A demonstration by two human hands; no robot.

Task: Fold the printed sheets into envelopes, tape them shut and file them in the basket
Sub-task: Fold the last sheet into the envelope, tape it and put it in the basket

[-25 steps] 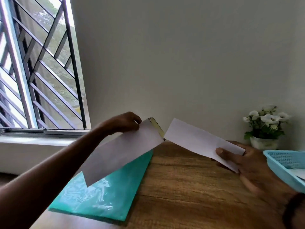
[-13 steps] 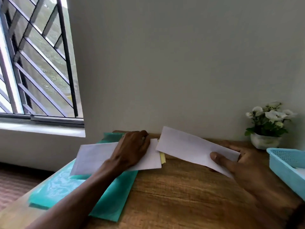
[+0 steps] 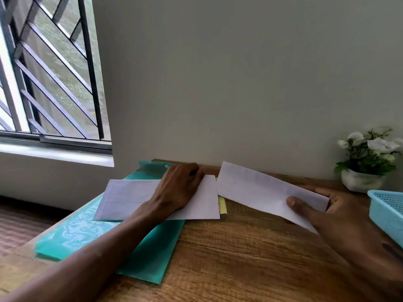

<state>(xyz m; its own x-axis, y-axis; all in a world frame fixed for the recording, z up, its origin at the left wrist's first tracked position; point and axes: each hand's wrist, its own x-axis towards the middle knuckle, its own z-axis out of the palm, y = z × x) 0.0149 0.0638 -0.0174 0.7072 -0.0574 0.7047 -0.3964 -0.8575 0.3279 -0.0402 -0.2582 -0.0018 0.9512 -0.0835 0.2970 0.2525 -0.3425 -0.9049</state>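
Pinching a folded envelope [image 3: 266,190] in my right hand [image 3: 340,216], frame right; left hand [image 3: 181,188] pressing flat on the sheet stack [image 3: 130,199], centre. Filing step, I judge: carry it right into the blue basket [image 3: 386,212].

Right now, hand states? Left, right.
Left hand: open, resting flat on the printed sheet.
Right hand: pinching the folded envelope.

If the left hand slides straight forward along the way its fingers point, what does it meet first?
Probably the wall. The left hand lies flat on the stack of sheets, fingers pointing toward the table's far edge, with nothing visible between; depth is unclear.
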